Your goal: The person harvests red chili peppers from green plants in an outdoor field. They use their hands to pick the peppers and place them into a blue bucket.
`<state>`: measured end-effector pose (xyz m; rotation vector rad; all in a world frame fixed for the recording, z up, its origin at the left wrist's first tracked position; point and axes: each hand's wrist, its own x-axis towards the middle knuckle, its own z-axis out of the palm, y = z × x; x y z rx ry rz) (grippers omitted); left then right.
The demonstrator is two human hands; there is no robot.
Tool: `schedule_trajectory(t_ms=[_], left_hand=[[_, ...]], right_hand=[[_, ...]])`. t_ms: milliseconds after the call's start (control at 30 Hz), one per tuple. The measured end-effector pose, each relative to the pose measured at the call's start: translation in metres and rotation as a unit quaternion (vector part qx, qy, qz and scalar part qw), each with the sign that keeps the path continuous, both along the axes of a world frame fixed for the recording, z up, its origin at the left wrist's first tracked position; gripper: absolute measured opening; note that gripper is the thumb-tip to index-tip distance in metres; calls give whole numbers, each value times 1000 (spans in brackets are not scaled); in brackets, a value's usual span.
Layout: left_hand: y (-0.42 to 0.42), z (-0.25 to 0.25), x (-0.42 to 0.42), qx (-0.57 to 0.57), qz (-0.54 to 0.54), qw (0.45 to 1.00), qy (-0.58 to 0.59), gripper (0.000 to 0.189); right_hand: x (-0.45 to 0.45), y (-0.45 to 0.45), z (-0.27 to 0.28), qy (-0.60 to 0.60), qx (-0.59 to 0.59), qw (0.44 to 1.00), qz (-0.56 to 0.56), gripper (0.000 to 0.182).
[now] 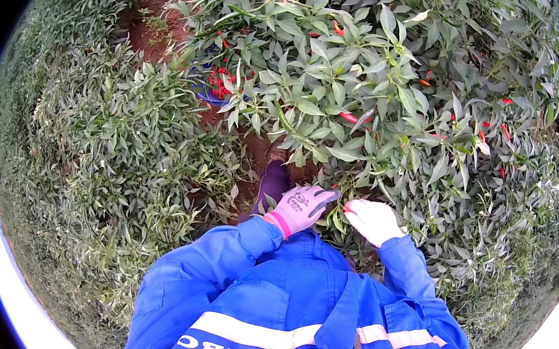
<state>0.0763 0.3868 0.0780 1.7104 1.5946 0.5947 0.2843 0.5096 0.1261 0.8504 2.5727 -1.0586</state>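
My left hand (pixel 302 208), in a pink glove with grey fingers and printed marks, reaches in among the leaves of a chili plant. Its fingers lie close together, and whether they grip a stem is hidden. Just to the right, my right hand (pixel 373 220) wears a white glove. A red chili pepper (pixel 347 209) shows at its pinched fingertips. Green chili peppers (pixel 336 221) hang in the gap between both hands. Further up the same growth, another red chili pepper (pixel 349 117) hangs among leaves.
A blue container (pixel 211 99) holding red chili peppers (pixel 221 81) stands partly hidden under foliage ahead. Dense chili plants (pixel 119 155) flank a strip of reddish soil (pixel 154 31). My dark-clad leg (pixel 275 180) stands between the rows.
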Motion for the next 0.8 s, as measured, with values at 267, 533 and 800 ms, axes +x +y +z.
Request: schedule_trajectory(t_ms=[267, 533, 800], left_hand=[[3, 38, -34, 87, 5, 996, 26, 45], [-23, 7, -104, 6, 131, 973, 187, 21], [-70, -29, -148, -142, 450, 880, -55, 22]], right_hand=[[-76, 24, 74, 28, -109, 993, 24, 25], [-181, 4, 3, -28, -363, 921, -140, 23], [-294, -17, -122, -26, -691, 601, -400, 22]])
